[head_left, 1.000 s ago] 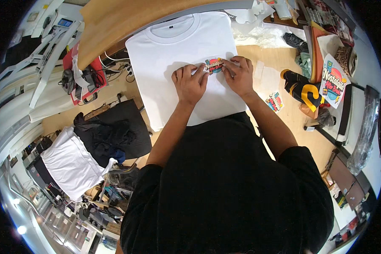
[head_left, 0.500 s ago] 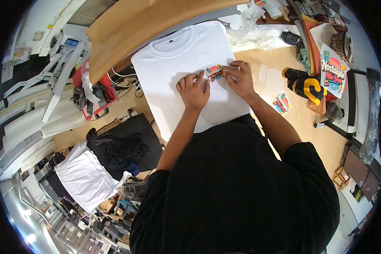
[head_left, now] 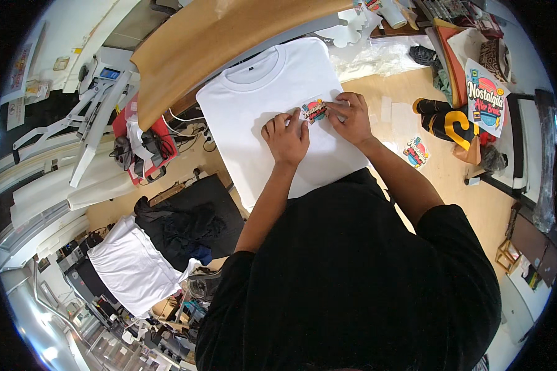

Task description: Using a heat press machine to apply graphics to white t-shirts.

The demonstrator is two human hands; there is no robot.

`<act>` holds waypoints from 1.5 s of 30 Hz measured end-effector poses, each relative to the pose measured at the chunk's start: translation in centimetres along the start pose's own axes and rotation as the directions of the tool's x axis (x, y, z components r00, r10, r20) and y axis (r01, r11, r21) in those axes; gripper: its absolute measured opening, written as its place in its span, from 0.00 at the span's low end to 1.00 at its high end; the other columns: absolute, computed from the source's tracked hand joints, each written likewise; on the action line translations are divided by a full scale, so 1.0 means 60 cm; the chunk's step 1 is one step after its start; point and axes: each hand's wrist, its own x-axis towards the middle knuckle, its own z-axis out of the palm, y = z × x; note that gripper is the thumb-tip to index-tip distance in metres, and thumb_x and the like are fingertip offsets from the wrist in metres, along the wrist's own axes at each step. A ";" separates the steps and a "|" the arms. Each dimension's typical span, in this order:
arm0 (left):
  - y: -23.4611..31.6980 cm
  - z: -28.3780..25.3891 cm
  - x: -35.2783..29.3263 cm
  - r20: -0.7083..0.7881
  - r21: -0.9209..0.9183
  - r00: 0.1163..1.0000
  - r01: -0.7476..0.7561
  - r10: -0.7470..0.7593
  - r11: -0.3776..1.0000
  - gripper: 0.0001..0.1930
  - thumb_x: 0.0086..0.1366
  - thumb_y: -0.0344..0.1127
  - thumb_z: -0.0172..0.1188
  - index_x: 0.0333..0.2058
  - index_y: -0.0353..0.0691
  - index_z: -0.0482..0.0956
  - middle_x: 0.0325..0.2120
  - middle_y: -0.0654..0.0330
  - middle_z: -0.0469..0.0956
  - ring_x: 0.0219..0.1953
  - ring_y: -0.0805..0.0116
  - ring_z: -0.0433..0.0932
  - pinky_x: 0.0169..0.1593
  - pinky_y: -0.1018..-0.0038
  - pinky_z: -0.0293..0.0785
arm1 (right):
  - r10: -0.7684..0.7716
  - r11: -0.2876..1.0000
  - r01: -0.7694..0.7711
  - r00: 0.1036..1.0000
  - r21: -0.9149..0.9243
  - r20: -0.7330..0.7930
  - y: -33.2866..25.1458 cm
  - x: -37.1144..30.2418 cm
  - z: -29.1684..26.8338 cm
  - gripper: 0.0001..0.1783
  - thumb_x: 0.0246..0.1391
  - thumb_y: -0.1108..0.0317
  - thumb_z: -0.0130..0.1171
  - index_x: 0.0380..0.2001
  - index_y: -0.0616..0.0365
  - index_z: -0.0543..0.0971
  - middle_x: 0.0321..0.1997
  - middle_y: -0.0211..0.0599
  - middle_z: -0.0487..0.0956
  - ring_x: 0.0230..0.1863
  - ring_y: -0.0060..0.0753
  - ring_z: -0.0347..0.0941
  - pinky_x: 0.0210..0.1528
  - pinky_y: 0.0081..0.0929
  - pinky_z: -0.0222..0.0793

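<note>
A white T-shirt lies spread out in front of me, collar at the far end. On its chest sits a small colourful printed transfer on what looks like clear film. My left hand rests on the shirt at the transfer's left side, fingers bent and apart, fingertips by its edge. From the right, my right hand reaches in with index finger and thumb a little apart, their tips on the transfer's right edge. Both hands are open, and the fingertips cover parts of the transfer's edges.
A matching print lies on the wooden table to the right, near black-and-yellow fabric and a larger print sheet. Brown paper covers a board beyond the shirt. At left are a black platform and white cloth.
The whole view has shifted slightly, so things appear a little lower and to the right. Both hands keep nearly the same place at the transfer's edges.
</note>
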 end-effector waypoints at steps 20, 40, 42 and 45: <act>-0.038 -0.042 -0.048 -0.104 -0.220 0.991 0.060 -0.084 0.974 0.19 0.63 0.43 0.62 0.53 0.47 0.81 0.44 0.57 0.75 0.50 0.55 0.71 0.57 0.56 0.60 | 0.145 0.960 -0.063 0.946 0.273 -0.291 0.015 0.052 -0.033 0.14 0.49 0.70 0.69 0.42 0.54 0.87 0.43 0.44 0.79 0.48 0.43 0.74 0.54 0.35 0.70; -0.159 -0.148 -0.211 -0.306 -0.295 0.904 0.208 -0.298 0.933 0.16 0.61 0.34 0.63 0.48 0.47 0.82 0.43 0.56 0.76 0.49 0.54 0.72 0.56 0.57 0.62 | 0.306 0.934 -0.147 0.801 0.327 -0.515 -0.134 0.332 -0.246 0.24 0.51 0.62 0.70 0.50 0.61 0.83 0.41 0.39 0.85 0.41 0.29 0.79 0.47 0.27 0.74; -0.166 -0.160 -0.221 -0.313 -0.293 0.900 0.214 -0.305 0.932 0.16 0.61 0.34 0.63 0.48 0.46 0.82 0.43 0.56 0.76 0.48 0.53 0.72 0.56 0.57 0.62 | 0.005 0.960 -0.201 0.710 -0.196 -0.704 -0.159 0.284 -0.331 0.22 0.53 0.66 0.67 0.52 0.58 0.83 0.39 0.37 0.85 0.40 0.29 0.79 0.47 0.25 0.73; -0.152 -0.184 -0.215 -0.334 -0.403 0.902 0.125 -0.273 0.907 0.17 0.60 0.34 0.62 0.49 0.43 0.82 0.43 0.55 0.76 0.48 0.53 0.71 0.56 0.57 0.62 | -0.512 0.571 -0.155 0.700 -0.806 -0.497 -0.126 0.161 -0.548 0.14 0.60 0.64 0.62 0.47 0.54 0.85 0.50 0.45 0.85 0.43 0.33 0.84 0.46 0.27 0.79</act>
